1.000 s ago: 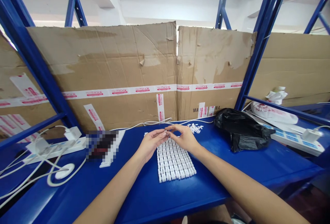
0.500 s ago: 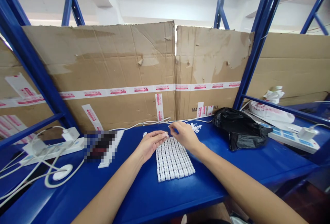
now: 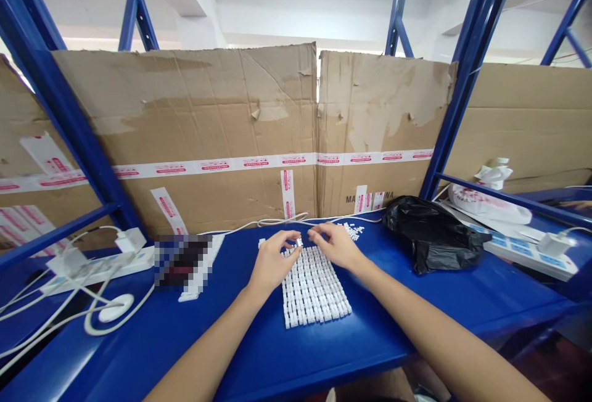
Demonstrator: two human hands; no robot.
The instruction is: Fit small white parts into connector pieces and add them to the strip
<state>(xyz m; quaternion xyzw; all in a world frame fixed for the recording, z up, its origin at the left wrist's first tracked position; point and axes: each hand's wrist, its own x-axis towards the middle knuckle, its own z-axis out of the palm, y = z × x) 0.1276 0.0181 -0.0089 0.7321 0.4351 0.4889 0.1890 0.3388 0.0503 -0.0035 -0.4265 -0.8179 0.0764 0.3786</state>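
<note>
On the blue bench top (image 3: pixel 324 340) lies a rectangular block of small white plastic pieces (image 3: pixel 314 288), packed in neat rows. My left hand (image 3: pixel 272 260) hovers over its top left corner, fingers curled down. A single white piece (image 3: pixel 300 242) sits at the block's top edge, just past those fingertips; I cannot tell whether they grip it. My right hand (image 3: pixel 335 245) is over the top right of the block, its fingers curved and apart, with nothing visible in them. Beyond it lies a small pile of loose white pieces (image 3: pixel 351 231).
A black plastic bag (image 3: pixel 432 235) lies to the right of the pile. White power strips (image 3: pixel 527 251) (image 3: pixel 97 269) and white cables (image 3: pixel 108 315) lie on both sides. A pixelated object (image 3: pixel 182 263) stands left of the block. Cardboard sheets (image 3: pixel 185 112) and blue steel shelf uprights (image 3: pixel 472 75) stand behind.
My left hand has turned from a sideways pose to knuckles up, fingers now over the block's top edge. My right hand has shifted slightly, and the block has not moved.
</note>
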